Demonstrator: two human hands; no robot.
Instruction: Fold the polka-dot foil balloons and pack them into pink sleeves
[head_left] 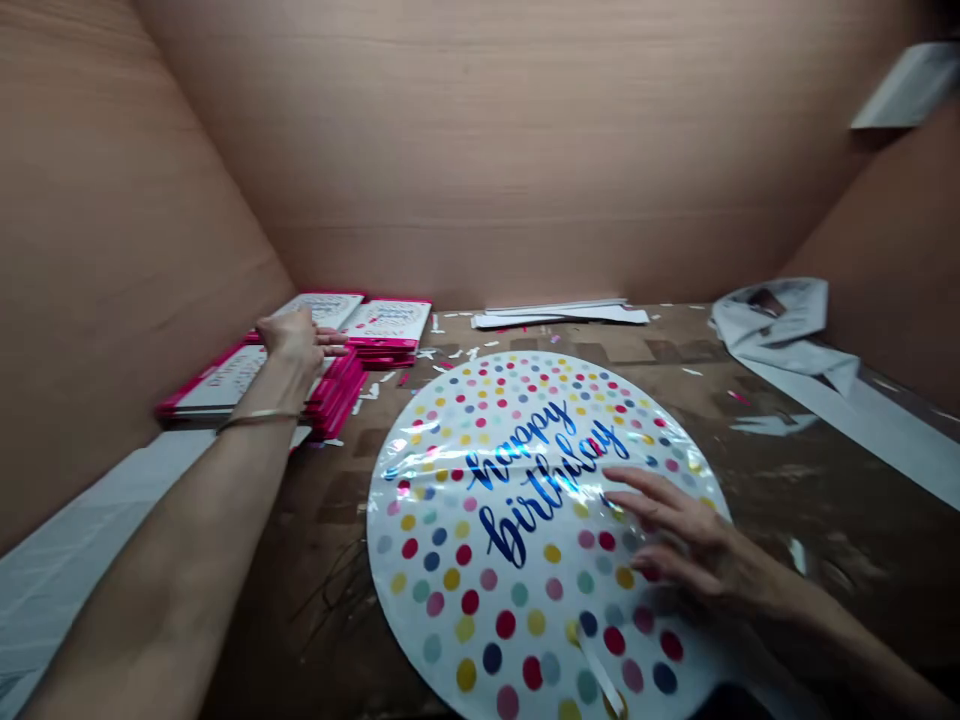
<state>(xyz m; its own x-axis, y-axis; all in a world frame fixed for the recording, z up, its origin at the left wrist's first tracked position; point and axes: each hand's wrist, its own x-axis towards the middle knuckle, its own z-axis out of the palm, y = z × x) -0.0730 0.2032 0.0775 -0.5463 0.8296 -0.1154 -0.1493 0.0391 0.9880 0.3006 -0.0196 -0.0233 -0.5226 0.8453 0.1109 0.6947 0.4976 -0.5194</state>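
Note:
A large round foil balloon, flat and white with coloured dots and blue "happy birthday" lettering, lies in the middle of the work surface. Over its right part is my right hand, fingers spread and holding nothing; whether the fingertips touch the foil I cannot tell. A short pale strip shows near the balloon's lower edge. My left hand reaches to the back left, fingers stretched out over stacks of flat packets with white faces and pink edges. My left wrist wears a thin bracelet.
Another packet stack sits at the back. White flat strips lie by the rear wall. Crumpled white material and a long white strip are at right. Paper scraps litter the brown taped surface; wooden panels rise on three sides.

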